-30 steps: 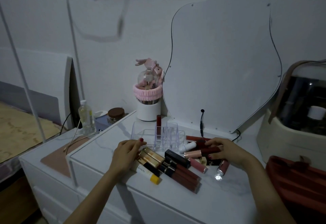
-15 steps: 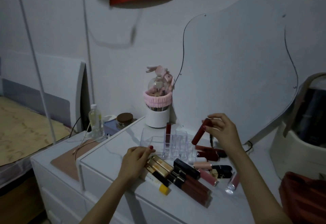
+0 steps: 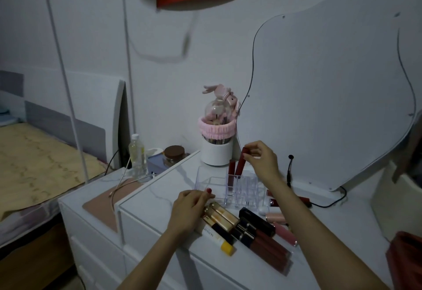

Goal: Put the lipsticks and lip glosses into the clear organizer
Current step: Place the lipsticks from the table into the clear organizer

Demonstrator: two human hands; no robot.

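The clear organizer (image 3: 212, 182) stands on the white dresser top. A dark red tube (image 3: 232, 170) stands upright in a back-left slot. My right hand (image 3: 260, 159) pinches the top of a second dark red lip gloss (image 3: 241, 164), whose lower end sits in the slot beside the first. My left hand (image 3: 190, 209) rests with curled fingers on the near edge of the organizer, next to the gold-capped lipsticks (image 3: 220, 215). Several more tubes, among them dark red ones (image 3: 267, 246), a pink one (image 3: 284, 232) and a yellow-capped one (image 3: 219, 239), lie in a pile in front.
A white brush holder (image 3: 217, 152) with a pink band stands behind the organizer. A curvy mirror (image 3: 331, 88) leans on the wall, its black cable (image 3: 328, 204) running along the top. A clear bottle (image 3: 137, 154) and brown-lidded jar (image 3: 174, 153) stand at left. A cream case (image 3: 395, 198) stands right.
My right hand lifted a dark red lip gloss from the pile, carried it over the organizer and lowered it into a slot beside the standing tube. My left hand stayed put.
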